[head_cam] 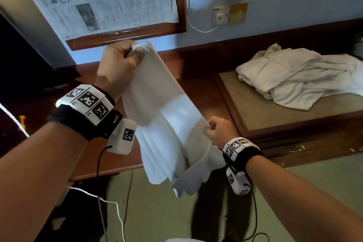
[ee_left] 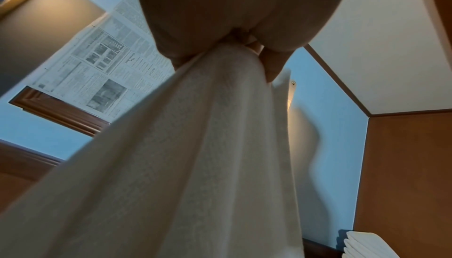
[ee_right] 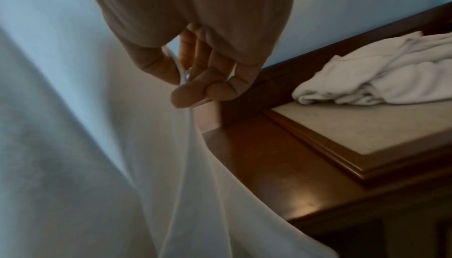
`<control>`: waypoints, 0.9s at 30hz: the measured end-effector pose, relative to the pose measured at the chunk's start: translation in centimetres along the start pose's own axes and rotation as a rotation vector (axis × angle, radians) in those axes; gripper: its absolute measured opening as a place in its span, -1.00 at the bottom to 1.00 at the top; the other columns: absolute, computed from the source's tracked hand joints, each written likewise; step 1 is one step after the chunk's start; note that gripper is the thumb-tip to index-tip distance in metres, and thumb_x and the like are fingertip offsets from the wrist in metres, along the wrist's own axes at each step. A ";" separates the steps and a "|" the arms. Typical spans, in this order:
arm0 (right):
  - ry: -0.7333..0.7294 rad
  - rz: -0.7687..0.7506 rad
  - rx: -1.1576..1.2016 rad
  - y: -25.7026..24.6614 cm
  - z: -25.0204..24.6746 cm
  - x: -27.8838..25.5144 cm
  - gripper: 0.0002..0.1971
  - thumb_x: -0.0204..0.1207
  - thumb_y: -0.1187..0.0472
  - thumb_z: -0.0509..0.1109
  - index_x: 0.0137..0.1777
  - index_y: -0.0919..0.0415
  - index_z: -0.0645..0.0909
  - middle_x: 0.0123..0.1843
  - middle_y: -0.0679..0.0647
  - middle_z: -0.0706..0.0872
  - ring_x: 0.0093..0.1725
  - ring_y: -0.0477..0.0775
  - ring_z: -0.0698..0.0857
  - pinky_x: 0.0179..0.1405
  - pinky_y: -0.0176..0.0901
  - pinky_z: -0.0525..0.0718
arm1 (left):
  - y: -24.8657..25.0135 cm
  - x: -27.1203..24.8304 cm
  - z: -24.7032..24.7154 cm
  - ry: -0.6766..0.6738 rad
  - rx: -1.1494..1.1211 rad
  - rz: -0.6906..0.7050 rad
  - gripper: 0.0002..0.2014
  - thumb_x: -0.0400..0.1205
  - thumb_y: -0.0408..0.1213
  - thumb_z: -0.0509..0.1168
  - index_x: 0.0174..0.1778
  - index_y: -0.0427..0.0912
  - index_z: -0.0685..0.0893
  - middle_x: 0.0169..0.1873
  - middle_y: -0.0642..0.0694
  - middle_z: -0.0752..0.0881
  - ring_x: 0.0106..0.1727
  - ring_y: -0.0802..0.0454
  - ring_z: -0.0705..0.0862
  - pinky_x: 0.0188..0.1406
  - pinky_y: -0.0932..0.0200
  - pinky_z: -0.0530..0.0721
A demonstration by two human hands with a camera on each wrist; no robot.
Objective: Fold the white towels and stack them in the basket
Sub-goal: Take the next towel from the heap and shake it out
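A white towel [head_cam: 165, 116] hangs in the air in front of me, draped in long folds. My left hand [head_cam: 119, 65] grips its top corner in a fist, raised near the window frame; the left wrist view shows the cloth [ee_left: 195, 156] falling from that hand [ee_left: 244, 49]. Lower and to the right, my right hand [head_cam: 214, 129] pinches the towel's side edge between thumb and fingers, as the right wrist view [ee_right: 186, 84] shows up close. A heap of crumpled white towels [head_cam: 298, 78] lies on the raised platform at right. No basket is in view.
A dark wooden desk [head_cam: 196, 92] runs under the towel, joined to a wood-framed platform [head_cam: 275, 124] with a beige top. Newspaper covers the window [head_cam: 102, 0]. Cables trail over the green floor [head_cam: 157, 212]. Folded white cloths [ee_left: 367, 246] show at the left wrist view's lower right.
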State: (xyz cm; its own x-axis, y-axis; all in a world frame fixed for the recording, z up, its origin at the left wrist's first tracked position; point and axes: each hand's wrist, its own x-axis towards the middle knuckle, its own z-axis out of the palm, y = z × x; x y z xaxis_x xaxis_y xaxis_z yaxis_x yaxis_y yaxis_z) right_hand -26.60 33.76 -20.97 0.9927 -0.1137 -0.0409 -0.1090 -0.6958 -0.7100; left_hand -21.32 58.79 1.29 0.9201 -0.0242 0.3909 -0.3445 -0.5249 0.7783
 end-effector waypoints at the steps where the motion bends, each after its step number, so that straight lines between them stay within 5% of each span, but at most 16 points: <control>1: 0.036 0.028 -0.003 0.9 0.2 -0.2 -0.81 0.40 0.18 0.46 -0.36 0.06 0.51 -0.44 -0.02 0.60 -0.36 0.11 0.58 -0.38 -0.10 0.44 | 0.0 -0.3 -0.4 -0.003 -0.016 0.001 -0.78 0.73 -0.17 0.30 -0.10 -0.24 0.71 -0.22 -0.09 0.58 -0.20 0.09 0.51 -0.18 0.14 0.49; 4: 0.093 0.098 -0.015 3.0 0.3 -0.7 -0.76 0.41 0.15 0.45 -0.39 0.05 0.45 -0.43 0.00 0.61 -0.40 0.08 0.58 -0.46 -0.13 0.42 | 0.2 -0.8 -1.6 0.008 -0.041 0.027 -0.77 0.73 -0.15 0.32 -0.18 -0.18 0.70 -0.27 -0.05 0.57 -0.27 0.18 0.50 -0.23 0.21 0.49; 9: -0.102 0.227 -0.226 6.9 0.5 -2.1 -0.85 0.47 0.18 0.43 -0.31 0.14 0.73 -0.30 0.15 0.75 -0.24 0.21 0.73 -0.30 -0.08 0.65 | -0.2 -0.7 -3.9 0.067 -0.063 0.014 -0.85 0.62 -0.07 0.33 -0.26 0.09 0.72 -0.25 0.07 0.67 -0.17 0.14 0.59 -0.07 0.14 0.56; 15: -0.233 0.489 -0.463 13.5 -2.4 -4.5 -0.79 0.54 0.26 0.32 0.03 0.20 0.78 0.07 0.23 0.79 0.08 0.30 0.75 -0.07 -0.10 0.64 | -0.3 -0.6 -4.3 0.209 -0.098 0.010 -0.82 0.68 -0.09 0.30 -0.24 0.04 0.65 -0.19 -0.18 0.63 -0.18 0.03 0.55 -0.20 0.11 0.50; 18: -0.237 0.523 -0.511 13.8 -4.1 -4.2 -0.76 0.54 0.31 0.30 0.12 0.20 0.74 0.14 0.25 0.77 0.11 0.30 0.74 0.03 -0.07 0.69 | -0.1 -0.3 -2.8 0.175 -0.103 -0.010 -0.80 0.68 -0.10 0.29 -0.27 0.02 0.64 -0.30 -0.07 0.61 -0.27 0.10 0.52 -0.24 0.15 0.49; 22: -0.144 0.261 -0.300 8.2 -5.5 -1.1 -0.70 0.53 0.33 0.34 0.22 0.18 0.75 0.22 0.21 0.78 0.23 0.25 0.72 0.21 -0.09 0.65 | 0.6 -0.4 1.6 -0.020 -0.054 0.019 -0.75 0.70 -0.12 0.31 -0.27 -0.13 0.65 -0.34 -0.02 0.56 -0.29 0.12 0.48 -0.25 0.15 0.48; 24: -0.036 0.042 -0.053 3.6 -6.4 0.6 -0.70 0.50 0.32 0.41 0.21 0.14 0.77 0.17 0.10 0.81 0.17 0.11 0.75 0.14 -0.22 0.61 | 1.1 -1.0 4.1 -0.131 -0.023 0.076 -0.75 0.74 -0.21 0.31 -0.28 -0.07 0.64 -0.36 0.02 0.57 -0.34 0.23 0.49 -0.28 0.23 0.50; 27: -0.049 -0.216 0.399 -4.2 -8.9 2.0 -0.61 0.39 0.21 0.48 0.26 0.08 0.71 0.13 0.01 0.79 0.04 -0.02 0.74 0.16 -0.12 0.70 | 1.8 -2.0 7.1 -0.238 -0.009 0.086 -0.82 0.75 -0.29 0.31 -0.17 -0.18 0.71 -0.35 -0.01 0.61 -0.39 0.27 0.49 -0.36 0.32 0.49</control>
State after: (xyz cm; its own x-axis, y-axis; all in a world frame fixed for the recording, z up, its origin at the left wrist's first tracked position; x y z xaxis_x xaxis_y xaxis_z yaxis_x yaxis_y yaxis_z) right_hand -24.60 30.08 -11.82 0.9928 0.0442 0.1110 0.1195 -0.3710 -0.9209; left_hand -22.47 51.84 -1.58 0.9049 -0.2686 0.3302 -0.4242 -0.5050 0.7516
